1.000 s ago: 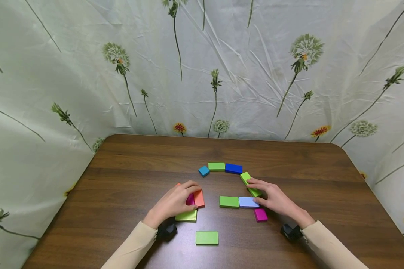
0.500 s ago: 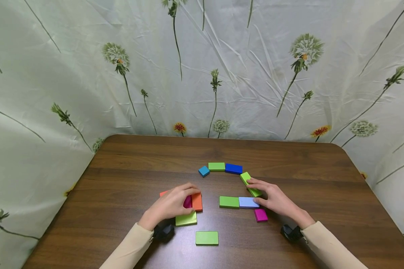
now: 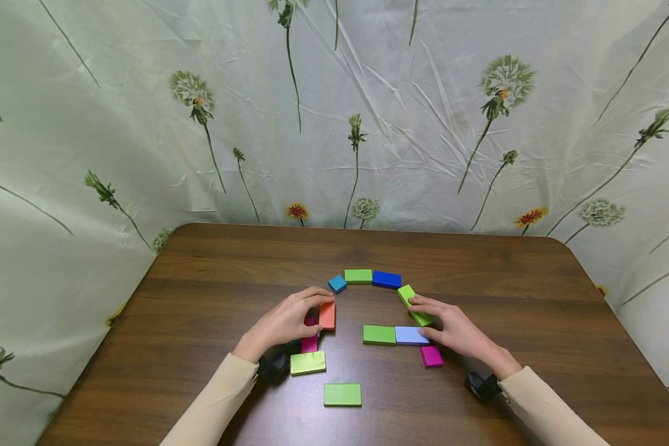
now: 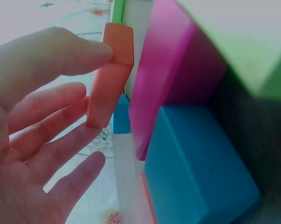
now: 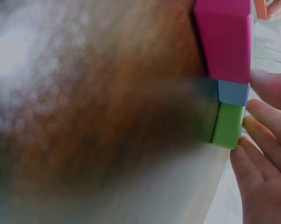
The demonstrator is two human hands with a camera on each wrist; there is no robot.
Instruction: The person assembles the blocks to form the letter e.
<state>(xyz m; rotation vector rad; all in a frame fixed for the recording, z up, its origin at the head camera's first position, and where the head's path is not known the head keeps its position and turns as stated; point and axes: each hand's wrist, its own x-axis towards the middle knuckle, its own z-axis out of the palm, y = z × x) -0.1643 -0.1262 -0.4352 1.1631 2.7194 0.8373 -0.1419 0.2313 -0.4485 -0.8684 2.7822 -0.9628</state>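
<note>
In the head view my left hand (image 3: 284, 322) pinches a flat orange block (image 3: 327, 315) between thumb and fingertips. The left wrist view shows this orange block (image 4: 111, 74) held upright on edge, thumb at its near end. A magenta block (image 3: 310, 344) lies partly under the hand, just beyond a yellow-green block (image 3: 308, 363). My right hand (image 3: 457, 328) rests with extended fingers on a lime block (image 3: 407, 293), its thumb at a light blue block (image 3: 411, 336). A magenta block (image 3: 432, 357) sits just in front of that thumb.
A small blue block (image 3: 337, 284), a green block (image 3: 358, 276) and a dark blue block (image 3: 387, 280) form the arc's far side. Another green block (image 3: 379, 334) adjoins the light blue one. Nearest me lies a green block (image 3: 342, 394). A blue block (image 4: 196, 163) shows beside the left hand.
My left hand has shifted the orange block slightly left and then away from me, uncovering more of the magenta block. The right hand has stayed in place.
</note>
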